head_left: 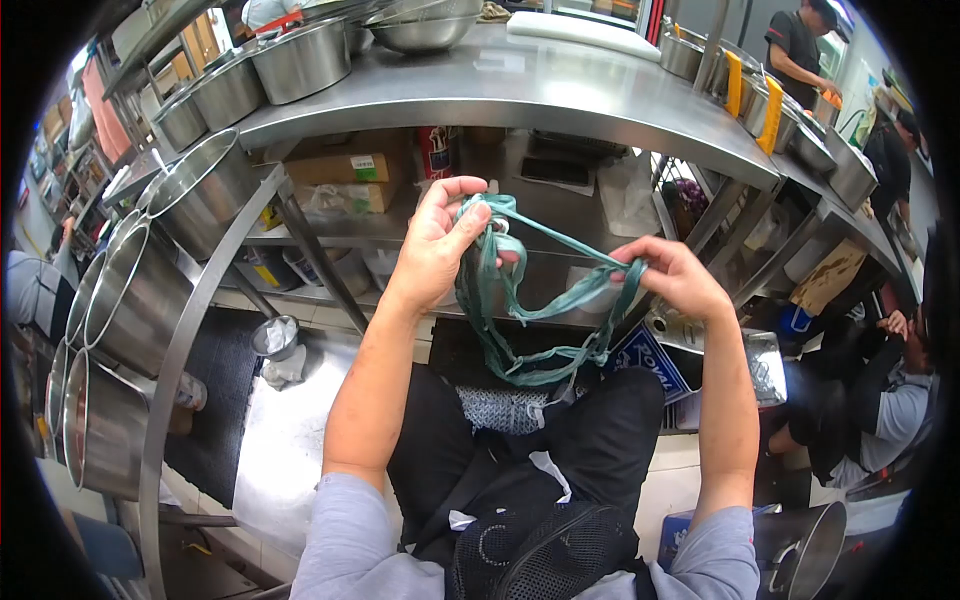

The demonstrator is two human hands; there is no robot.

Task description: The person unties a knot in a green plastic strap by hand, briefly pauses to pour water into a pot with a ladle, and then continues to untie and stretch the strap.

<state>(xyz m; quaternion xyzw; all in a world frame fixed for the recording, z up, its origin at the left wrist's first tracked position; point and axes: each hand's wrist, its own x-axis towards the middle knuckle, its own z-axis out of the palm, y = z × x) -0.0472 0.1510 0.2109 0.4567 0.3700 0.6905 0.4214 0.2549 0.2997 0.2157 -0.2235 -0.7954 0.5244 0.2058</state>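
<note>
A loose tangle of teal cloth strips [490, 330] hangs in long loops between my two hands, above my lap. My left hand [432, 245] pinches the bunched upper end between thumb and fingers, and some strands pass over the fingers. One strip runs taut from there across to my right hand [682, 282], whose thumb and fingertips are closed on the other side of the loops. The lowest loop droops in front of my knees, close over a grey patterned shoe [505, 408].
A steel counter [560, 85] with pots and bowls curves ahead; boxes sit on the shelf below. Large steel pots [140, 300] line a rack at left. A blue box [650, 360] stands by my right knee. One person [885, 400] sits at right; others stand farther back.
</note>
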